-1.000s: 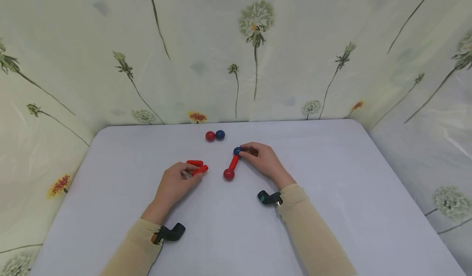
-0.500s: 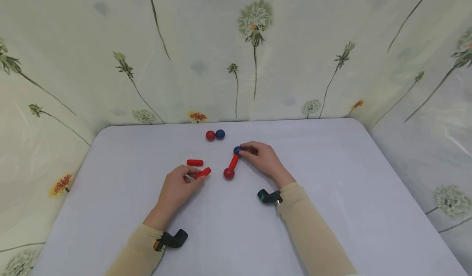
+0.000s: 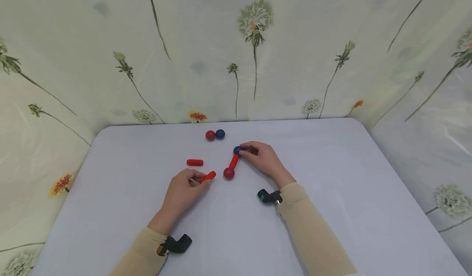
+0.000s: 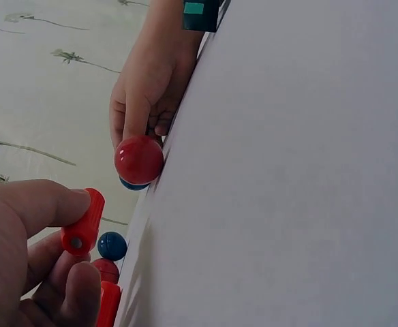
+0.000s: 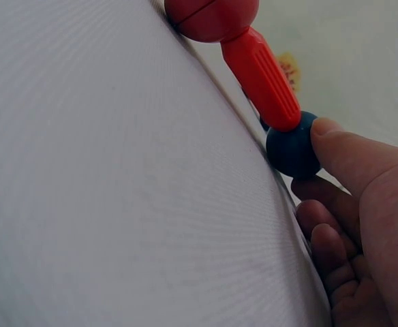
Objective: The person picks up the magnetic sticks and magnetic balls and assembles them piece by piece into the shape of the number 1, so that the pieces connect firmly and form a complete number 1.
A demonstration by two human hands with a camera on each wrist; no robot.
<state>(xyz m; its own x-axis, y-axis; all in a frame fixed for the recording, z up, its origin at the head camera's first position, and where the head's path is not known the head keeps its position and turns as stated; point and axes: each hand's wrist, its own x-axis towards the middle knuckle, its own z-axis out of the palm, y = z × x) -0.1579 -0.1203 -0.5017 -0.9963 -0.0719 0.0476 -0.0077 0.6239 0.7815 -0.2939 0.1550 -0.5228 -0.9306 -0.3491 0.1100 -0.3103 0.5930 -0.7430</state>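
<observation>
Between thumb and fingers, my left hand [image 3: 184, 190] pinches a red stick [image 3: 209, 176], its end with a small metal dot showing in the left wrist view [image 4: 76, 242]. To its right lies a joined piece: a red ball [image 3: 229, 173], a red stick [image 3: 234, 161] and a blue ball [image 3: 237, 150]. My right hand [image 3: 263, 159] pinches that blue ball, also visible in the right wrist view [image 5: 293, 146]. The held stick is apart from the joined piece, a short gap left of its red ball.
Another red stick [image 3: 194, 162] lies behind my left hand. Farther back, a loose red ball [image 3: 210, 135] and a blue ball [image 3: 220, 134] sit side by side near the rear edge of the white table [image 3: 313, 144]. A flowered cloth [image 3: 287, 54] hangs behind.
My left hand has moved right and toward the body with its red stick, away from the stick left lying behind. My right hand and the joined piece have stayed about where they were.
</observation>
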